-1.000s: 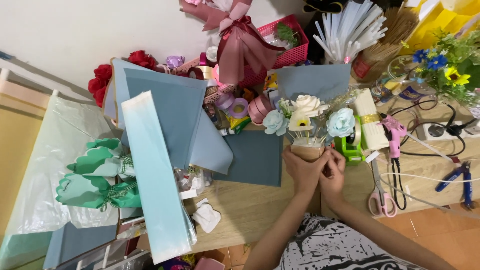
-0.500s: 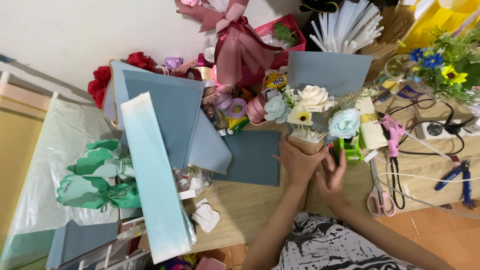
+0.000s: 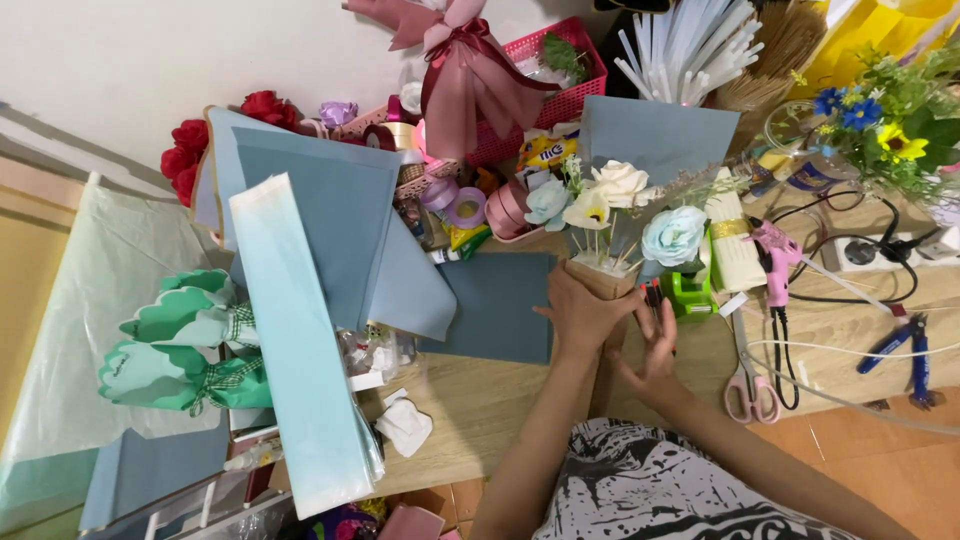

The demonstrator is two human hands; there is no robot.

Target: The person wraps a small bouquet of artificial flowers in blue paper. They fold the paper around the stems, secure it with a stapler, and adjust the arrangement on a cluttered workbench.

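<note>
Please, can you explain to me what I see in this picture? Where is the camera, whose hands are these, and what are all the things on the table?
The camera sits on a person's head and looks down, so the two bare arms at the bottom are that person's own. There is no machine here.

The left hand grips a small bouquet of white and pale blue flowers by its brown paper wrap. The right hand is open beside the wrap; whether it touches is unclear.

On the wooden table lie blue paper sheets, a pink glue gun, scissors, ribbon rolls, blue pliers and green wrapped bundles.
</note>
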